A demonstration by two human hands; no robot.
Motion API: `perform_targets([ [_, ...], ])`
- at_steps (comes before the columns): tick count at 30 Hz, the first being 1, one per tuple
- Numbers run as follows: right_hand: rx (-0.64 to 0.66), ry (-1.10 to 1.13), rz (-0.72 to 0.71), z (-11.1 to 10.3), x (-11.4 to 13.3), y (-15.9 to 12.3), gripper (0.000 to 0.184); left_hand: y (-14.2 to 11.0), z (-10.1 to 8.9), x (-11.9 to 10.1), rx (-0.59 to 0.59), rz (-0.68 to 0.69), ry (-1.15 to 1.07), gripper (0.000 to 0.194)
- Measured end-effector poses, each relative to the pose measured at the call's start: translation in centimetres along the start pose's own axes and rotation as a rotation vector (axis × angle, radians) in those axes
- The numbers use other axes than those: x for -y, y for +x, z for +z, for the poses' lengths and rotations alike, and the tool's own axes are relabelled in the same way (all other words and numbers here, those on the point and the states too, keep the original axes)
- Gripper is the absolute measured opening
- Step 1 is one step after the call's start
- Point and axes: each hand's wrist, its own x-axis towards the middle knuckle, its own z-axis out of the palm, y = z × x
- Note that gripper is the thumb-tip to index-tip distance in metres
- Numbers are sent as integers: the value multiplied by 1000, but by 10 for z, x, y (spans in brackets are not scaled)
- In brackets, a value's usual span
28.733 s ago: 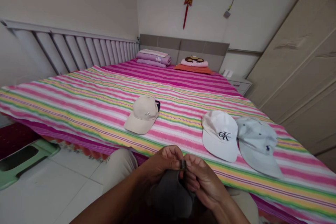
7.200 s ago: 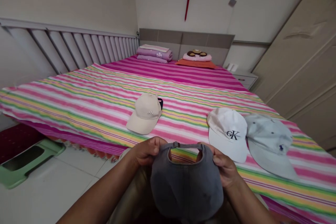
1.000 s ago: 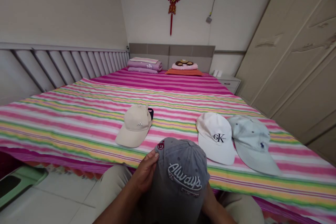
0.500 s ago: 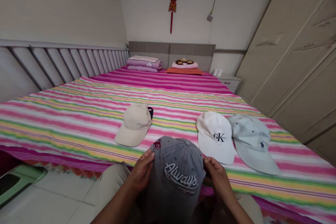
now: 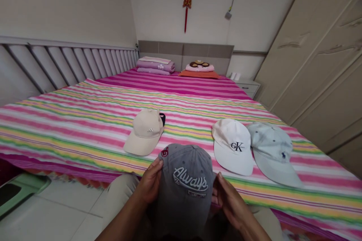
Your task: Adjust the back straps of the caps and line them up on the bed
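A grey baseball cap with white "Always" lettering is upright above my lap, its brim pointing down toward me in shadow. My left hand grips its left side, thumb in front near a dark red patch. At the right side, my right hand has thumb and fingers apart, fingertips close against the cap's edge; whether they touch it I cannot tell. Beyond lies a beige cap on the left. A white cap with black letters and a pale grey-blue cap sit side by side on the right.
The caps rest on a bed with a striped sheet. Folded purple bedding and a pink folded item lie by the headboard. A green stool stands on the floor at left; a wardrobe is at right.
The grey cap has shifted slightly left with my left hand. My right thumb has come off the cap's right edge, and that hand has loosened and turned.
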Motion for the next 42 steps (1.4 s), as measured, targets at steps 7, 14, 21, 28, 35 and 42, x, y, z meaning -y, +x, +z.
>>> perform_targets([
  [7,-263,-151,-233,7,8,16,41,3,0,0,47,-5,-4,32],
  [14,-69,-895,-694,17,79,33,25,2,4,-2,79,-11,36,37],
  [21,192,-1021,-625,33,92,43,36,1,10,-4,96,-26,35,28],
  [28,262,-911,-509,29,88,49,28,7,9,-3,80,-39,34,25],
  [35,310,-998,-543,21,96,62,31,22,9,-3,99,-28,40,28],
  [42,153,-1381,-745,21,132,96,31,68,30,-12,171,-33,8,31],
])
